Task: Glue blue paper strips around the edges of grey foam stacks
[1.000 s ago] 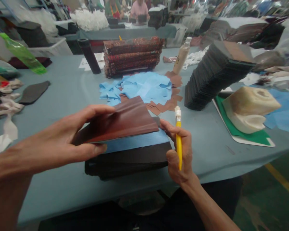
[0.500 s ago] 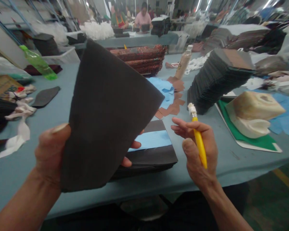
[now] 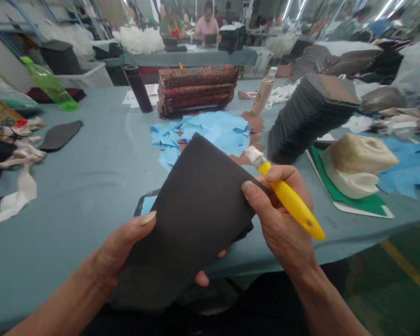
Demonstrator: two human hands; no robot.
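A dark grey flat panel point(image 3: 196, 210) is tilted up in front of me. My left hand point(image 3: 126, 247) grips its left side, thumb on the face and fingertips showing past the lower right edge. At the panel's right corner, my right hand point(image 3: 287, 210) pinches the edge between thumb and fingers. That same hand keeps hold of a yellow-handled brush point(image 3: 294, 200) whose white-coated bristles point up and left. Behind the panel, mostly hidden, lies a stack of similar dark panels point(image 3: 245, 232) with a bit of light blue showing at the left.
Blue pieces point(image 3: 213, 130) and brown pieces point(image 3: 255, 122) lie beyond the panel. A tall leaning stack of dark panels point(image 3: 308, 116) stands right, beside a cut-open plastic container point(image 3: 360, 163) on a green board point(image 3: 378, 205). Farther back are patterned bundles point(image 3: 198, 88), a black tumbler point(image 3: 138, 88) and bottles.
The panel has come down and nearer, uncovering the tumbler and blue pieces. My right hand has moved left and taken its corner, with the brush now slanting up to the left.
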